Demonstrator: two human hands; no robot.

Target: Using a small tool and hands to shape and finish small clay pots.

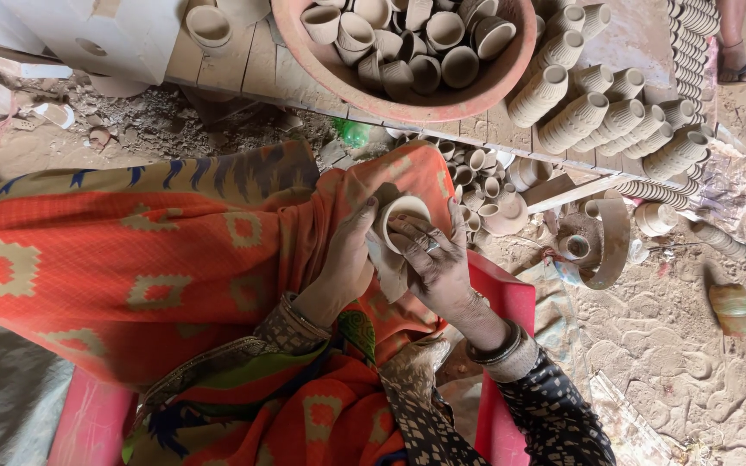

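Orange patterned cloth [88, 259] over the lap sits closest to the lens, red seat [511, 302] under it. Left hand [347, 259] wraps its fingers round the side of a small clay cup [403, 216], gripping it against the knee. Right hand [438, 259] pinches the cup's rim, fingertips [407, 231] inside the mouth, thumb side hard to make out; ring on one finger, bangles [498, 349] at the wrist. A scrap of pale cloth or paper [388, 267] hangs under the cup between both hands, use unclear.

Step, as judged: smoothing or finishing the rim of one cup, mid-way. Next move likely calls for turning the cup in the left grip while the right fingers keep light, even pressure, since unfired clay dents easily.

Outward: a loose heap of small cups [481, 185] just past the knee, a round clay bowl [403, 95] full of cups on a wooden board [243, 60], stacked rows of ribbed cups [615, 112] to the right, dusty ground [692, 345] around. Another person's sandalled foot [736, 60] at the top right.
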